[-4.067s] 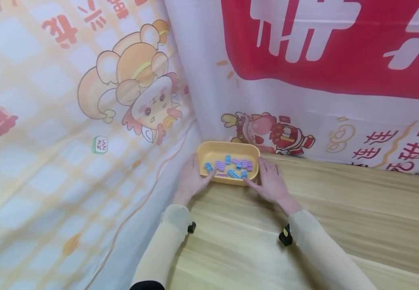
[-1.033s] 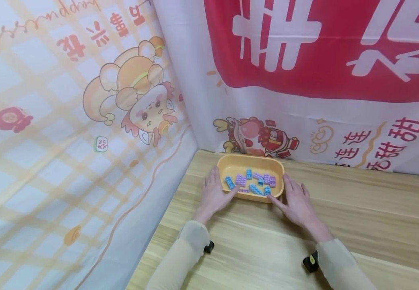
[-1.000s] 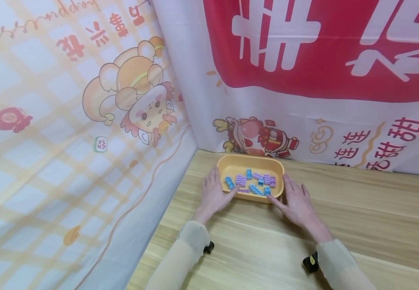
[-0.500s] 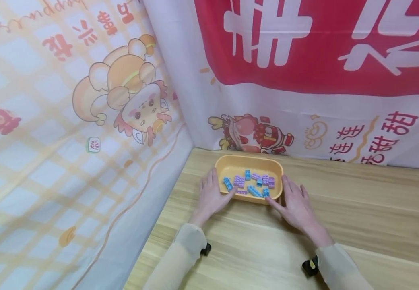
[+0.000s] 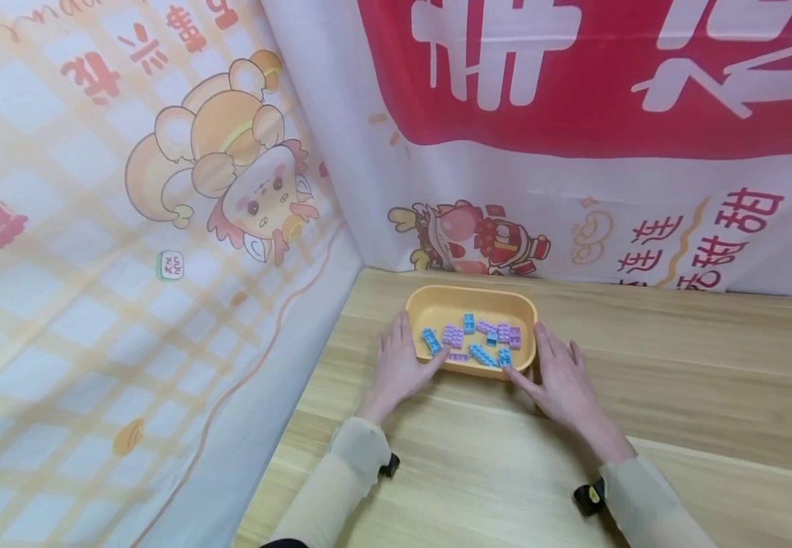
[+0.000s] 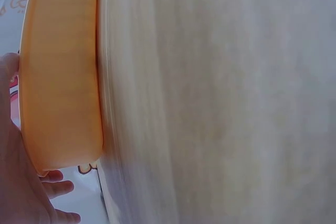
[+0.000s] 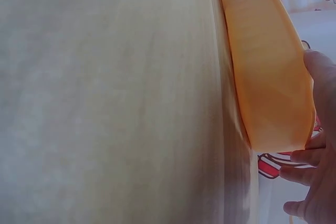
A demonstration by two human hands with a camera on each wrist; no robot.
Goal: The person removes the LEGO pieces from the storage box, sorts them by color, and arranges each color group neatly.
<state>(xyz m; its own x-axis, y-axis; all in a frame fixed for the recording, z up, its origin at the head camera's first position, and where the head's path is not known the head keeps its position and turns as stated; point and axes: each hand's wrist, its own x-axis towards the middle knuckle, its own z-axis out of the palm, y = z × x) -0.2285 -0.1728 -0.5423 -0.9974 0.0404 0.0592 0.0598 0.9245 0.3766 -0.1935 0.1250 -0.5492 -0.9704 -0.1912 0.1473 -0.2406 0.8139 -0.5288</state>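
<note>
A shallow yellow-orange plastic box (image 5: 471, 299) with rounded corners stands on the wooden table. Inside it lie several blue toy building bricks (image 5: 481, 355) and purple toy building bricks (image 5: 453, 336), loosely spread. My left hand (image 5: 399, 371) holds the box at its left end, thumb over the near rim and fingers along the side. At the right end my right hand (image 5: 564, 386) grips it the same way. Both wrist views show the outer wall of the box (image 6: 60, 77) between thumb and fingers, its base down at the tabletop.
The wooden table (image 5: 464, 457) runs toward me and off to the right. Behind the box hangs a white and red printed cloth (image 5: 574, 175); a checked printed cloth (image 5: 163, 342) rises along the table's left edge. Each wrist carries a small black device (image 5: 589, 498).
Since four seconds ago the box, held in both hands, has come away from the left cloth and back cloth, rightward and toward me. In the last second only the head view has shifted slightly.
</note>
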